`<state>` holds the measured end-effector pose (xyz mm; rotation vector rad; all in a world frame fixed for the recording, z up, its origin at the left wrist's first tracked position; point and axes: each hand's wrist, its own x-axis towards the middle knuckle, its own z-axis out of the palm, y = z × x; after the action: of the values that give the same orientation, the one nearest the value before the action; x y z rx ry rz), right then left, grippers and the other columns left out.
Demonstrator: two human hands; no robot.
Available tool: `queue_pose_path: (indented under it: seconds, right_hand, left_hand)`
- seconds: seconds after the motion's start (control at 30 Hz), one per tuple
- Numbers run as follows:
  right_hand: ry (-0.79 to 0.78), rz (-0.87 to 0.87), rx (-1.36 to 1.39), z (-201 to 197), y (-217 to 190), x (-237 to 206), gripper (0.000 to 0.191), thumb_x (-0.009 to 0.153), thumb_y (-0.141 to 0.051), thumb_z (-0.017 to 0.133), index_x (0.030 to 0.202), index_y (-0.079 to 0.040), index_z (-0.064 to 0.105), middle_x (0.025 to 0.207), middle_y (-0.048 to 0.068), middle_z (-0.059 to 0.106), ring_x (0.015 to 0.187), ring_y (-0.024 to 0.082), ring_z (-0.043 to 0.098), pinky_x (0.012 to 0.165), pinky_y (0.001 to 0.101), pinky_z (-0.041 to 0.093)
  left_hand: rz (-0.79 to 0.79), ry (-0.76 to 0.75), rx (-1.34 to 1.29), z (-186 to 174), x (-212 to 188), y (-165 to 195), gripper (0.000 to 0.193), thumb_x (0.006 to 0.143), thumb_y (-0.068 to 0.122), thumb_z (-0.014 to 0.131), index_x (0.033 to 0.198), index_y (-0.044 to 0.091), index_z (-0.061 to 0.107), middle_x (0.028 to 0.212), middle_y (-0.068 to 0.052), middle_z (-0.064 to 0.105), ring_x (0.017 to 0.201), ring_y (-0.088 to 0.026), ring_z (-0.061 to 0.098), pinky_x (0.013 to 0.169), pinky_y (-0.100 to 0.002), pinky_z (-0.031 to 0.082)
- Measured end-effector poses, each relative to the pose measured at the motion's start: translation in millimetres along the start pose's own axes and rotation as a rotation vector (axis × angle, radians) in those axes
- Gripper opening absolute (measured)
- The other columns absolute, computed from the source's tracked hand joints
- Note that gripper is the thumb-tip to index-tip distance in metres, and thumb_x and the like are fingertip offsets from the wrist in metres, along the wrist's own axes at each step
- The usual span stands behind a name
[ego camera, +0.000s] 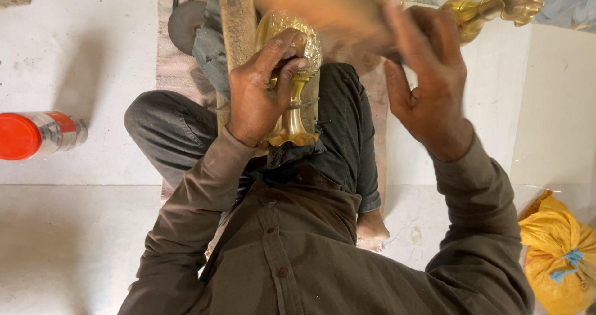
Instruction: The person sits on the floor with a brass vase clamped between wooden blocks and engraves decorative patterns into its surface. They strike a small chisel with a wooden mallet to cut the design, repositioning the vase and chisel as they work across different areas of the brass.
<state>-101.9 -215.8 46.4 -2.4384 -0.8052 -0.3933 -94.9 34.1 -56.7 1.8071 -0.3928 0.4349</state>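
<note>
2 hands work over the lap: the left hand [261,91] grips a brass goblet-shaped piece [292,79] by its stem against a wooden post [236,17]; the right hand [428,85], blurred, holds a cloth-like pad [323,11].

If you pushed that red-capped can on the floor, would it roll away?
Probably. The can looks round and lies on its side on the smooth floor, so a sideways push would likely roll it. Its shiny metal body may be slippery. Its weight can't be judged.
</note>
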Motion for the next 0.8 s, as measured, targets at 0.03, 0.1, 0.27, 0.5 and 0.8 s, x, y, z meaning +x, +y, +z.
queue_pose_path:
  seconds: [0.03,0.1,0.27,0.5,0.8]
  right_hand:
    - [-0.016,-0.003,-0.025,-1,-3,0,0.063,0.106,0.006,0.057,0.162,-0.022,0.049,0.134,0.012,0.053,0.119,0.024,0.058,0.100,0.0402,0.051]
    - [-0.050,-0.138,-0.545,-4,-6,0,0.062,0.106,0.007,0.066,0.159,-0.023,0.058,0.123,0.009,0.062,0.107,0.026,0.056,0.096,0.0444,0.044]
    - [0.008,-0.175,-0.327,0,-4,0,0.058,0.103,0.006,0.065,0.153,-0.020,0.052,0.124,0.013,0.058,0.110,0.027,0.056,0.098,0.0422,0.048]
    - [-0.013,-0.039,-0.332,7,11,-9,0.053,0.107,0.006,0.061,0.157,-0.011,0.052,0.120,0.013,0.058,0.108,0.028,0.055,0.096,0.0427,0.045]
    - [-0.170,-0.056,-0.568,5,6,-3,0.055,0.102,0.005,0.065,0.153,-0.016,0.061,0.121,0.011,0.060,0.106,0.029,0.056,0.093,0.0463,0.042]
  left_hand:
    - [-0.012,0.000,0.007,1,-1,-1,0.035,0.099,0.004,0.077,0.131,0.003,0.064,0.108,-0.015,0.076,0.098,-0.021,0.080,0.080,-0.031,0.067]
    - [-0.023,-0.012,0.019,4,-4,-3,0.033,0.099,0.004,0.078,0.130,0.005,0.065,0.105,-0.013,0.077,0.094,-0.020,0.080,0.080,-0.031,0.068]
    - [-0.034,0.015,0.015,11,-12,-10,0.032,0.100,0.005,0.079,0.129,0.008,0.065,0.112,-0.013,0.077,0.099,-0.021,0.081,0.083,-0.031,0.069]
    - [0.005,0.020,-0.036,1,-6,-16,0.040,0.101,0.000,0.078,0.137,0.007,0.062,0.115,-0.013,0.076,0.109,-0.020,0.079,0.089,-0.031,0.067]
    - [-0.053,-0.029,-0.132,-4,0,-7,0.039,0.102,0.000,0.078,0.137,0.005,0.061,0.112,-0.012,0.077,0.107,-0.018,0.079,0.089,-0.029,0.068]
